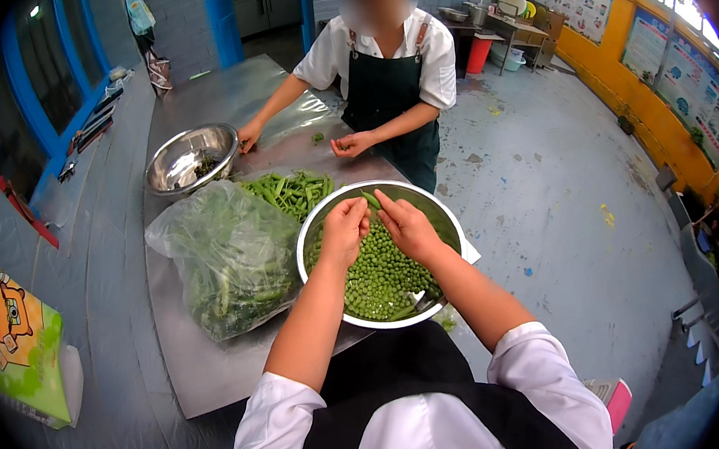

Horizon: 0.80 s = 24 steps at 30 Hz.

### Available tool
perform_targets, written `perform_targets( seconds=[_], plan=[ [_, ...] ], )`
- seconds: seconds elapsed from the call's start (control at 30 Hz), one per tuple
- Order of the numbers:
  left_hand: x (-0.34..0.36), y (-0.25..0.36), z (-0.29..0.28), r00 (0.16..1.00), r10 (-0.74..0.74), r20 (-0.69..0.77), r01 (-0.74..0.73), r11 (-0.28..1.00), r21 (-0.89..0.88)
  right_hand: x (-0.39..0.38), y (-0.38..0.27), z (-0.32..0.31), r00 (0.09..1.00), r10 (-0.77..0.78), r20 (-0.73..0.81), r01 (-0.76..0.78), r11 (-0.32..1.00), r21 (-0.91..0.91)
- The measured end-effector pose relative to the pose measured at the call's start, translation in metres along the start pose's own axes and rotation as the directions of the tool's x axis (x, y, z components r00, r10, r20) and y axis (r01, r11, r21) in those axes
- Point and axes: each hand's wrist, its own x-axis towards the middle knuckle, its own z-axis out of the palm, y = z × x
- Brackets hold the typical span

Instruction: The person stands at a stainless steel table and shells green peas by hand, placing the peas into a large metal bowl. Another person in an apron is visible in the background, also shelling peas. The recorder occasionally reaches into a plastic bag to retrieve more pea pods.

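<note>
My left hand (pixel 346 231) and my right hand (pixel 410 226) meet over a large steel bowl (pixel 439 210), both with fingers closed. Between their fingertips is a green pea pod (pixel 371 198); whether it is split cannot be made out. Below them, many shelled green peas (pixel 386 274) lie in the bowl, with a small shiny piece near its lower right wall. To the left of the bowl, a clear plastic bag (pixel 227 246) bulges with green pods. Loose pea pods (pixel 291 192) are heaped behind the bag and bowl.
A metal table (pixel 184 362) carries everything. At its far left stands another steel bowl (pixel 170 160) with dark scraps. Across the table, a co-worker (pixel 388 74) in a dark apron has one hand at that bowl. A colourful package (pixel 14 327) is at far left.
</note>
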Motion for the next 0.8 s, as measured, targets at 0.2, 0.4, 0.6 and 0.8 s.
perform_targets(
  seconds=[0.2,0.4,0.6,0.8],
  plan=[
    [0.000,0.000,-0.001,0.999,-0.032,-0.001,0.032,0.999,0.002,-0.002,-0.002,0.000,0.998,-0.056,-0.024,0.054,0.996,-0.076],
    [0.000,0.000,-0.005,0.996,-0.084,-0.008,0.084,0.996,-0.025,-0.006,-0.007,0.005,0.997,-0.076,0.033,0.080,0.982,-0.170],
    [-0.003,0.001,0.001,0.995,-0.082,-0.053,0.085,0.994,0.071,-0.005,-0.006,0.002,0.999,-0.042,0.034,0.047,0.984,-0.172],
    [-0.001,0.000,0.001,0.986,-0.107,-0.129,0.128,0.978,0.167,-0.011,-0.001,0.012,0.993,-0.074,0.087,0.089,0.979,-0.184]
  ],
)
